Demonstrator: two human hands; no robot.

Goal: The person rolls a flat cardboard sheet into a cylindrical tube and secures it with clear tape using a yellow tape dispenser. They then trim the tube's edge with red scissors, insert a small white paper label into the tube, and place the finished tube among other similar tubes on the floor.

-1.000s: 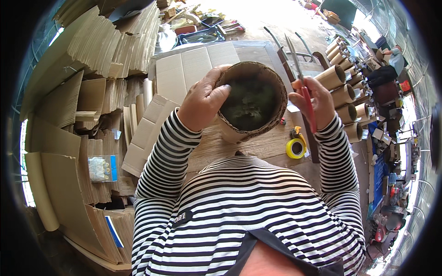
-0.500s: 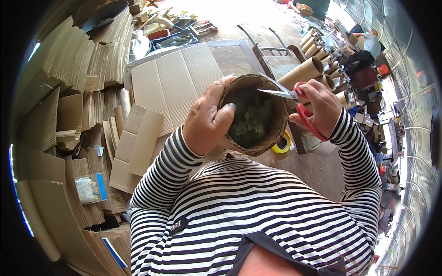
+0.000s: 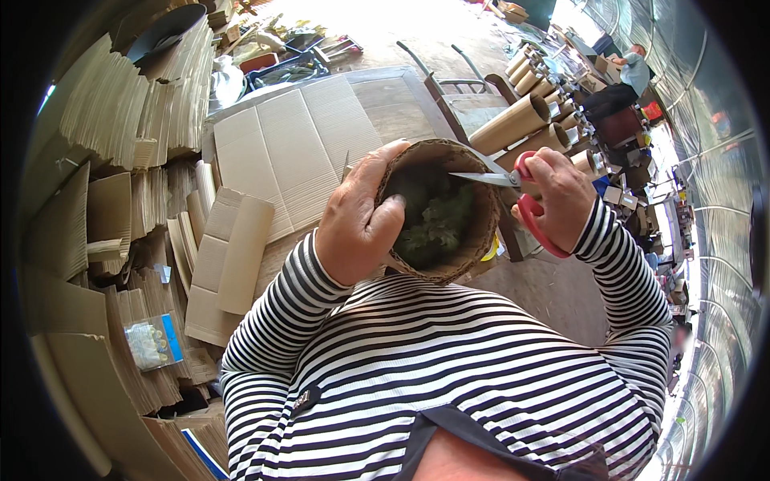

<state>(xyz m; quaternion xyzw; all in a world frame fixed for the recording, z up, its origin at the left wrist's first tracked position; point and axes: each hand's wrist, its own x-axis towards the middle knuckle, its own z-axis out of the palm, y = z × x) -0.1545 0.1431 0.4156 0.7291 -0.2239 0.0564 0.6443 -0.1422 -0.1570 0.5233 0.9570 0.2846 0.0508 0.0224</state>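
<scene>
Left hand: the bare left hand held the left side of a brown, round corrugated-cardboard tube, thumb hooked inside the rim, its other fingers wrapped around the outer wall; the forearm slanted up from the lower left.
Right hand: the bare right hand was raised just beside the tube's right side, wrist bent inward, its fingers curled through the handles of red-handled metal scissors.
Tube: held above the wooden tabletop, toward its right edge; open mouth up toward the wearer's head, long axis running downward away from it, lower end hidden.
Tube's contents: green, frilly-leaved plant matter lay inside, within the walls.
Scissors: blades spread and pointing left, one over the mouth, the other at the far right rim; contact with the cardboard could not be told.
Cardboard: a flat, creased tan sheet covered the tabletop's left part, short of the far edge.
Markings: a small black shirt tag carried pale marks, too small to read.
</scene>
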